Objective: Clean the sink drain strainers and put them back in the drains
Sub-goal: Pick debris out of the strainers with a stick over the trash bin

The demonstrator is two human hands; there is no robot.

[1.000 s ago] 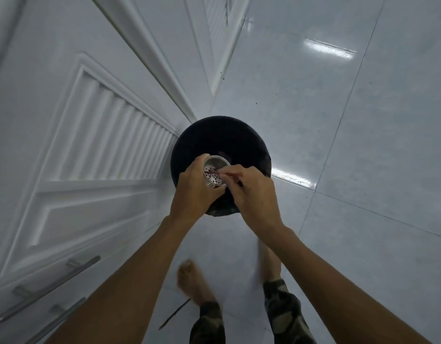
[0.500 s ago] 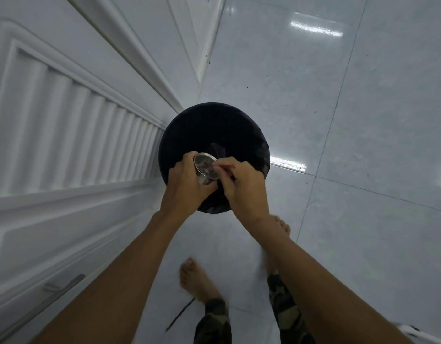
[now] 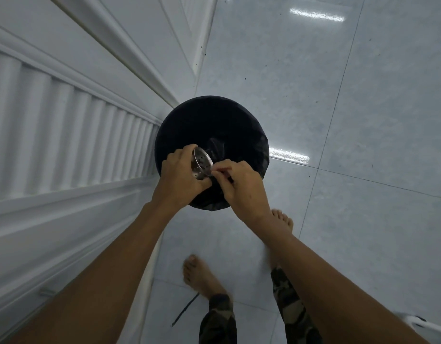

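Both forearms are bare from the lower edge of the view to the wrists, with no sleeves, watch, bracelet or rings showing. The left hand (image 3: pixel 181 178) and the right hand (image 3: pixel 241 184) are ungloved, with short fingernails where they can be seen. Lower down, the legs wear camouflage-patterned fabric trousers (image 3: pixel 218 319) in mottled dark green, olive and tan, the hems ending just above the ankles. Both feet are bare on the floor, the left foot (image 3: pixel 202 276) fully in view, the right foot (image 3: pixel 282 219) showing mainly its toes.
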